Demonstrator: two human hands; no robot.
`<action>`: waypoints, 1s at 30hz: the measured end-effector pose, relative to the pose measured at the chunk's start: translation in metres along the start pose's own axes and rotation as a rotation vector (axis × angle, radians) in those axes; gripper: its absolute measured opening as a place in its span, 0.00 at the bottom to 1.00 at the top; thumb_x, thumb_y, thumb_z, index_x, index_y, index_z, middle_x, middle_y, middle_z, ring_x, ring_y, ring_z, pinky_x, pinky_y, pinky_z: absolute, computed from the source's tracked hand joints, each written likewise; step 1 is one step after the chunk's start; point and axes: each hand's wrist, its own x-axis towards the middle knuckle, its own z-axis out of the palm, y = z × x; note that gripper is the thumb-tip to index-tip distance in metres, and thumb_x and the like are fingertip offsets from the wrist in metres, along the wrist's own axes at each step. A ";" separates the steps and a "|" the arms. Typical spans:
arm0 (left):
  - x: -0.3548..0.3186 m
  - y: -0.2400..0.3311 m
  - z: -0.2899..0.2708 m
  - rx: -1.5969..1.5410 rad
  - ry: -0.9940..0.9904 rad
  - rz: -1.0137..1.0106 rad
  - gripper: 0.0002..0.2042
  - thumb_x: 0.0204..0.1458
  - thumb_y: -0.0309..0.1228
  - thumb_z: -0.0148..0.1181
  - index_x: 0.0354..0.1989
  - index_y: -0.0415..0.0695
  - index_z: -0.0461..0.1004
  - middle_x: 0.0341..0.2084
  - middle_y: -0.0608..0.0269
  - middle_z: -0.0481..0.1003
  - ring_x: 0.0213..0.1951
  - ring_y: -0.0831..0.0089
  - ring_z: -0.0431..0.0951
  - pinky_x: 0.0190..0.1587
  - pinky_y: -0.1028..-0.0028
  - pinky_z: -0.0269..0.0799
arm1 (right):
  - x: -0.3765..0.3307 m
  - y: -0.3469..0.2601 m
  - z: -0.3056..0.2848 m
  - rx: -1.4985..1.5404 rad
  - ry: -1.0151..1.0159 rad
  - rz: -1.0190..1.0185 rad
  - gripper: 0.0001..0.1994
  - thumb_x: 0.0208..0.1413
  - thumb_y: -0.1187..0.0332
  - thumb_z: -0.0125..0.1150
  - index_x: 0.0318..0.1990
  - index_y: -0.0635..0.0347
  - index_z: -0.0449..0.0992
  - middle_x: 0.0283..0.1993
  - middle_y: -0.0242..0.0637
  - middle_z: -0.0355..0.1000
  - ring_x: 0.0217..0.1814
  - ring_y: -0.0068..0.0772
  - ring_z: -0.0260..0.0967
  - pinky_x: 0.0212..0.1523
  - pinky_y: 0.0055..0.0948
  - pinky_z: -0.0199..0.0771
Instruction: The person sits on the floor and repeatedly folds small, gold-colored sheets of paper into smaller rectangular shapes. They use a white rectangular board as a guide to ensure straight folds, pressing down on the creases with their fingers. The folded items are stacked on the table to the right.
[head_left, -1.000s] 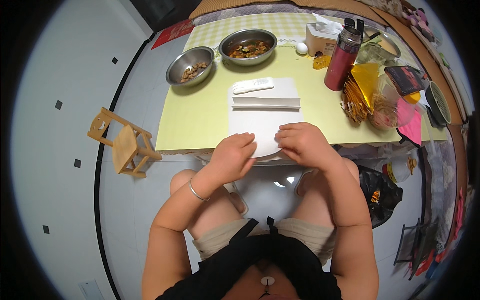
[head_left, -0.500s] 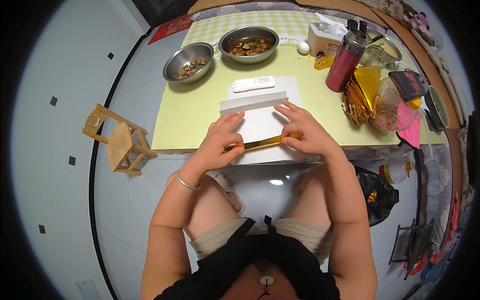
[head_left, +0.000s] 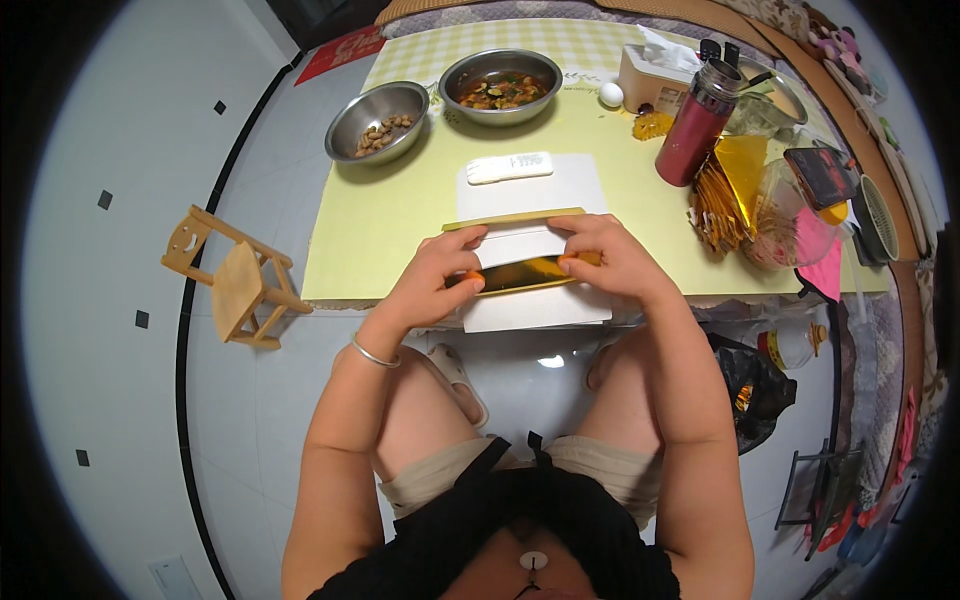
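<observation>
On a white sheet of paper (head_left: 535, 312) at the table's near edge lies a piece of gold foil paper (head_left: 523, 272), its shiny near part curved up. My left hand (head_left: 438, 272) is closed on its left end, thumb along the near edge and fingers bent over it. Its right end is pinched in my right hand (head_left: 612, 262). A narrow, dull-gold strip (head_left: 515, 218) runs crosswise just beyond my fingertips, with a pale band between it and the shiny part. Whether strip and foil are one folded piece I cannot tell. Beyond rests a white oblong object (head_left: 509, 168).
Two steel bowls stand at the far left, one with peanuts (head_left: 383, 135), one with food in red liquid (head_left: 500, 92). To the right are a red flask (head_left: 692, 130), a stack of folded gold paper (head_left: 725, 200), a phone (head_left: 820, 174) and a tissue box (head_left: 648, 80).
The foil's near part has opened from a thin strip into a wider curved band. The far strip, pale before, now shows dull gold and lies slightly nearer. Both hands stay at the ends.
</observation>
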 end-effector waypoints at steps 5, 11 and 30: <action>0.004 -0.013 0.018 -0.109 0.286 -0.207 0.06 0.54 0.28 0.63 0.32 0.37 0.79 0.44 0.52 0.79 0.42 0.61 0.79 0.46 0.69 0.74 | 0.014 -0.002 0.010 0.066 0.224 0.308 0.08 0.54 0.68 0.68 0.34 0.65 0.80 0.45 0.41 0.79 0.46 0.40 0.74 0.49 0.32 0.73; 0.024 -0.018 0.021 0.287 0.411 -0.318 0.08 0.50 0.29 0.67 0.27 0.38 0.77 0.27 0.55 0.74 0.32 0.56 0.76 0.36 0.61 0.73 | 0.028 0.005 0.027 -0.286 0.403 0.366 0.12 0.51 0.64 0.71 0.28 0.64 0.79 0.33 0.41 0.72 0.41 0.44 0.70 0.43 0.39 0.73; 0.012 0.011 0.061 0.658 0.013 0.068 0.42 0.53 0.60 0.60 0.66 0.36 0.65 0.69 0.45 0.62 0.71 0.47 0.59 0.71 0.44 0.50 | 0.032 0.007 0.035 -0.403 0.457 0.359 0.09 0.48 0.66 0.71 0.26 0.61 0.79 0.33 0.42 0.74 0.41 0.46 0.71 0.42 0.41 0.74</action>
